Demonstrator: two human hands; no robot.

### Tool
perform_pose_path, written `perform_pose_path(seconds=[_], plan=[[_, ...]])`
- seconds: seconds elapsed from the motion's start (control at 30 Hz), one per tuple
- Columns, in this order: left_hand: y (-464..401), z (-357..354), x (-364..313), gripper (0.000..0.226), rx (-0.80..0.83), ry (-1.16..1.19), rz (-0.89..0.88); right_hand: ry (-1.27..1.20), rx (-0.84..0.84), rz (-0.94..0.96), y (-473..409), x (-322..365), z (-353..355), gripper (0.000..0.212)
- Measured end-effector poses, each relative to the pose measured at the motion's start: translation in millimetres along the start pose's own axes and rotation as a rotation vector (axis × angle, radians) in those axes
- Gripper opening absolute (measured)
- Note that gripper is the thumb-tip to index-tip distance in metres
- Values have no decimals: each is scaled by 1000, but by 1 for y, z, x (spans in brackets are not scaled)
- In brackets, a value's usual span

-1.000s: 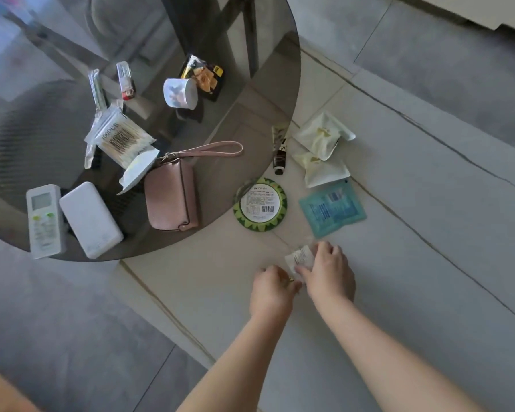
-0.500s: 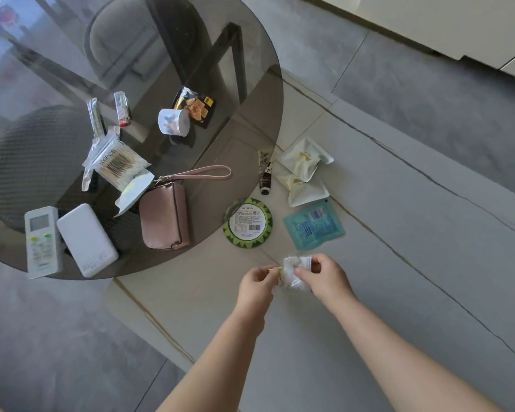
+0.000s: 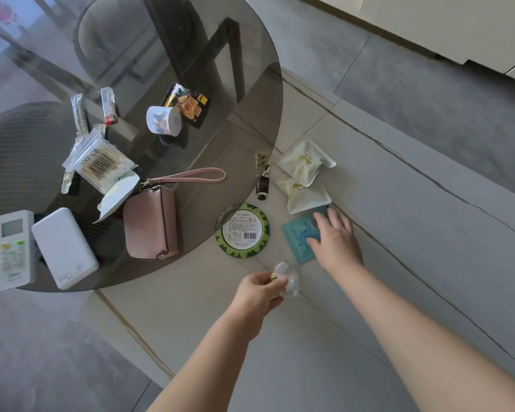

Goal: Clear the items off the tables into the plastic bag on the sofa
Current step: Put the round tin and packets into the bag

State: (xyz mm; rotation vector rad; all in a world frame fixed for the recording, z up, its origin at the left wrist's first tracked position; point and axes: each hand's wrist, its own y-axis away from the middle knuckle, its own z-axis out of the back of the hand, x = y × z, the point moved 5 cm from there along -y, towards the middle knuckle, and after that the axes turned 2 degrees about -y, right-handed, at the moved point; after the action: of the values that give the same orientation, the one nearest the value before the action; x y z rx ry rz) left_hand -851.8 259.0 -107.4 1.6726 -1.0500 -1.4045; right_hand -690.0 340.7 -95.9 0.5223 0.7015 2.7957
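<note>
Clearing barely begun: left hand (image 3: 260,291) pinches a clear wrapper (image 3: 289,278), right hand (image 3: 335,237) rests flat-fingered on the teal sachet (image 3: 298,237), most items remaining on both desks beyond the hands; bag out of view.

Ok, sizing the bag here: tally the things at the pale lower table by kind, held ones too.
Cream packets: 2
Teal sachet: 1
Green round tin: 1
Dark-capped tube: 1
Clear wrapper, in left hand: 1
Total: 6
</note>
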Motion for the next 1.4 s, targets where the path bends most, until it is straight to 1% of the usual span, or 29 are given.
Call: perform_pose_path(seconds=[0.1, 0.17, 0.2, 0.23, 0.27, 0.3, 0.37, 0.4, 0.43, 0.47, 0.53, 0.6, 0.63, 0.67, 0.73, 0.8, 0.83, 0.87, 0.93, 0.97, 1.0, 1.03, 1.07, 1.13, 1.2, 1.23, 1.27, 1.3, 1.4], plan=[[0, 2, 3, 10, 25, -50, -12, 71, -37, -112, 7, -4, -9, 79], [0, 5, 4, 12, -14, -77, -24, 52, -72, -184, 12, -9, -11, 90], [1, 7, 4, 14, -43, -73, -26, 36, -82, -201, 14, -11, -11, 90], [2, 9, 3, 16, -70, -59, -27, 17, -78, -207, 15, -12, -11, 85], [4, 11, 3, 18, -91, -37, -25, -19, -55, -206, 16, -13, -11, 74], [6, 13, 2, 19, -109, -18, -27, -108, -18, -200, 17, -14, -12, 60], [11, 15, -2, 20, -139, -32, -47, -443, 128, -204, 22, -11, -19, 32], [14, 16, -4, 20, -147, -44, -64, -634, 221, -212, 27, -7, -22, 23], [18, 15, -6, 20, -149, -48, -81, -789, 313, -229, 33, -3, -24, 18], [22, 16, -8, 19, -154, -45, -95, -896, 402, -244, 38, 3, -24, 19], [29, 22, -11, 15, -198, -42, -123, -964, 557, -227, 48, 16, -23, 20], [38, 33, -13, 11, -256, -28, -142, -946, 693, -185, 55, 32, -18, 19], [41, 38, -13, 12, -261, 8, -135, -954, 751, -178, 57, 40, -17, 19], [45, 43, -12, 13, -243, 61, -120, -975, 798, -181, 59, 47, -15, 19], [53, 49, -9, 14, -185, 173, -96, -1009, 842, -183, 60, 60, -11, 19], [59, 56, -7, 16, -165, 293, -107, -987, 806, -183, 58, 71, -7, 18], [62, 60, -6, 17, -173, 355, -116, -939, 734, -168, 56, 76, -6, 16], [64, 65, -6, 17, -190, 406, -118, -831, 609, -131, 51, 78, -3, 16], [68, 76, -4, 12, -231, 440, -109, -489, 269, -22, 39, 82, 6, 25], [68, 82, -2, 10, -249, 432, -102, -357, 138, 30, 35, 87, 10, 33], [68, 88, 0, 11, -264, 417, -97, -282, 67, 64, 32, 93, 12, 42], [68, 94, 3, 13, -278, 397, -97, -233, 47, 80, 28, 100, 9, 53], [68, 100, 5, 18, -291, 377, -100, -187, 62, 84, 23, 106, 4, 66], [68, 113, 12, 41, -300, 352, -116, -107, 114, 51, 14, 118, -10, 92], [67, 123, 22, 65, -308, 344, -107, -85, 124, 22, 10, 128, -23, 106], [67, 128, 28, 72, -319, 344, -90, -75, 122, 21, 10, 132, -30, 110], [67, 131, 35, 74, -336, 345, -64, -51, 125, 24, 12, 134, -36, 111], [68, 134, 41, 71, -357, 343, -37, -21, 127, 22, 15, 134, -41, 112], [75, 140, 54, 43, -376, 326, 5, 13, 134, -27, 31, 123, -51, 115]])
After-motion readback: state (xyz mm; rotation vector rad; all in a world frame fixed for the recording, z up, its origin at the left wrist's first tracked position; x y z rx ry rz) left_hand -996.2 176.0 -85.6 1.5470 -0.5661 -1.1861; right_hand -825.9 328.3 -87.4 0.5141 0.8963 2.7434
